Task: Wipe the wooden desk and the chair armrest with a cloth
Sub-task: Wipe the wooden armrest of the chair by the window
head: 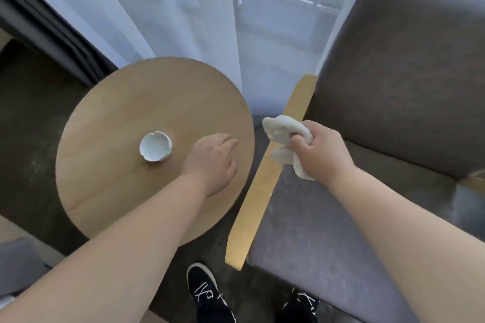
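The armchair (393, 86) filled the right of the frame, grey and fuzzy-napped, with its armrest (265, 183) a flat, pale wooden slat running long and slanted from the lower middle up toward the centre right. Left of it, just apart, sat the round tabletop (126, 102), smooth light wood, flat and matte. And there was the right hand (322, 155), its grip closed tight on the cloth (284, 130), a white, soft, crumpled wad bulging out past the fingers, right over the armrest's middle stretch; contact couldn't be told from here. That hand was plainly the nearer one, and the slat's long axis looked the line to wipe along. The left hand (212, 157) lay over the tabletop's right side, grip slack and empty. Small white bowl (155, 146), chipped-looking at the rim, stood just left of it.
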Demonstrator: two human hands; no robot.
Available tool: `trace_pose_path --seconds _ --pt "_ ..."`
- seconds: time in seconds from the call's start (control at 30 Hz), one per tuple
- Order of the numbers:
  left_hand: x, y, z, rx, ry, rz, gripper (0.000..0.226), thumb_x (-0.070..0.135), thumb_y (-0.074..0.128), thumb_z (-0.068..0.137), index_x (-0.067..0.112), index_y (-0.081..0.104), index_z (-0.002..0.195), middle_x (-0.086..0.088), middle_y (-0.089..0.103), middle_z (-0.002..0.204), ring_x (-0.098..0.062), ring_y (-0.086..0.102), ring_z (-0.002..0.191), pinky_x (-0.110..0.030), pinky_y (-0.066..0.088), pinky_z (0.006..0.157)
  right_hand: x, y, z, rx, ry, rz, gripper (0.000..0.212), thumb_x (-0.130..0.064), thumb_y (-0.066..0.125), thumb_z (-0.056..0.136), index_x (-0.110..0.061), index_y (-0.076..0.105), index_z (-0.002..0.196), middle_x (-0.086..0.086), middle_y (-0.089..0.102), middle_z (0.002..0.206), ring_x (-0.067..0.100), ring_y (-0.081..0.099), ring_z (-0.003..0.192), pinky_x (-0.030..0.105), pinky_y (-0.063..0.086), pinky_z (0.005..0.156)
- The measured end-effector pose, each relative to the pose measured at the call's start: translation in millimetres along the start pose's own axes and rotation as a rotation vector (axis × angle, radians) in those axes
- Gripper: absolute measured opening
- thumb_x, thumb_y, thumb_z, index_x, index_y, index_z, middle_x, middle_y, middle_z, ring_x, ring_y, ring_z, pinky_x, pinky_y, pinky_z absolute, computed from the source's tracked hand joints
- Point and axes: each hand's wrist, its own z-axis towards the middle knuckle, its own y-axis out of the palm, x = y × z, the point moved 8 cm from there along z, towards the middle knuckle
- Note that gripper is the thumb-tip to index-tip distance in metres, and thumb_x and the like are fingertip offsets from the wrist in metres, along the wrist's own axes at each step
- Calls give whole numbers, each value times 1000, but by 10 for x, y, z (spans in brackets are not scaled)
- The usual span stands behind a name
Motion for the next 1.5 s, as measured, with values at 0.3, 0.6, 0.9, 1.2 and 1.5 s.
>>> trace_pose_path --seconds 0.3,0.6,0.9,1.2,1.5 --pt "-630 850 527 104 -9 -36 68 52 30 99 30 21 163 2 11 173 -21 6 159 -46 4 128 161 13 975 260 -169 -53 19 -37 51 87 -30 67 79 -7 65 75 18 63 78 39 55 72" --pt "-683 858 506 233 10 -49 67 45 39 96 34 25 161 4 18 172 -18 10 159 -48 8 128 396 451 1747 -88 -197 -730 58 -50 44 100 -31 44 155 9 17 176 42 -1 162 67 9 126" --pt "-656 840 531 275 12 -63 67 45 41 95 32 30 160 3 22 171 -19 13 158 -46 7 128 498 882 774 -96 -365 -492 57 -37 58 91 -14 65 142 13 36 170 44 15 162 55 14 129" --pt "-608 800 655 225 -5 -38 68 48 35 95 31 29 161 4 19 172 -18 12 158 -45 5 128 527 1943 -1242 -272 -563 -316 50 -28 69 84 -17 72 132 5 49 163 37 38 154 64 40 112" --pt "-628 825 576 254 1 -49 68 47 37 94 31 31 160 2 22 171 -20 13 158 -47 7 128 346 1375 -969 -299 -238 -36 33 -49 47 91 -41 50 122 -14 69 96 9 65 84 31 49 68"
